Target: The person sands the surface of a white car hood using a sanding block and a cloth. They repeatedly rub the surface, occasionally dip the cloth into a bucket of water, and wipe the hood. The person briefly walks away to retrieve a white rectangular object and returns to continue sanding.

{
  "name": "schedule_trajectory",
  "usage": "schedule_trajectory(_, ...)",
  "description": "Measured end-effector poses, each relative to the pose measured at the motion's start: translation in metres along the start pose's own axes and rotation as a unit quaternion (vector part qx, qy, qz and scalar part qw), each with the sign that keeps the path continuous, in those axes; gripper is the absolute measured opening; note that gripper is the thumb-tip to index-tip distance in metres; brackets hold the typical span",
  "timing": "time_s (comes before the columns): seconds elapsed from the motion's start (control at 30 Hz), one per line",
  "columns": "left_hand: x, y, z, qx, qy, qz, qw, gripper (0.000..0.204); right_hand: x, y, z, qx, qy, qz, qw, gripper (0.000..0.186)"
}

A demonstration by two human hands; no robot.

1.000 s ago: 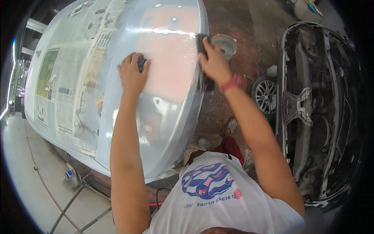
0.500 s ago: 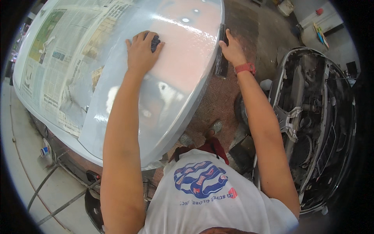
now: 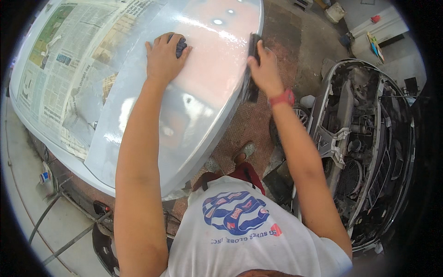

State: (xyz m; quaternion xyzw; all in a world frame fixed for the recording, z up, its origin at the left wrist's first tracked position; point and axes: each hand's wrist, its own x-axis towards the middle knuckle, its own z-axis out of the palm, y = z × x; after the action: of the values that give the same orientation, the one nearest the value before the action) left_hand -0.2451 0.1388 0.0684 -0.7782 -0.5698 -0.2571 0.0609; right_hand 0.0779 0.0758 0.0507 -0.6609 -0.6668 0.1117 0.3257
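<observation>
A light grey glossy car body panel (image 3: 198, 83) with pink patches spans the upper left, partly covered by taped newspaper (image 3: 60, 78). My left hand (image 3: 164, 60) rests on it, fingers wrapped over a dark crumpled wad (image 3: 180, 46), which looks like a rag. My right hand (image 3: 266, 71) grips a long black block (image 3: 249, 87) against the panel's right edge, with the index finger along it. The block's underside is hidden. A red band circles my right wrist.
A car (image 3: 355, 124) with exposed engine bay stands at the right. A wheel (image 3: 300, 115) is beside it. Below are a patterned mat (image 3: 240, 129) and my feet. Metal bars (image 3: 69, 242) lie at lower left; assorted items are at upper right.
My view has shifted since a second ago. Over the last half second my right hand and the black block have moved down along the panel's edge toward me; my left hand stays on the wad.
</observation>
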Motion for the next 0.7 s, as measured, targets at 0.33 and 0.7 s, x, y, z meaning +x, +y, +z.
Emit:
schedule_trajectory(0.33,0.0,0.0,-0.008,-0.007,-0.011,0.001,1.0,0.038,-0.013,0.001,-0.002,0.041,-0.006,0.044,0.998,0.074)
schedule_trajectory(0.7,-0.003,0.0,-0.012,-0.009,-0.006,-0.004,1.0,0.04,-0.069,-0.02,0.01,0.096,0.021,0.045,0.994,0.075)
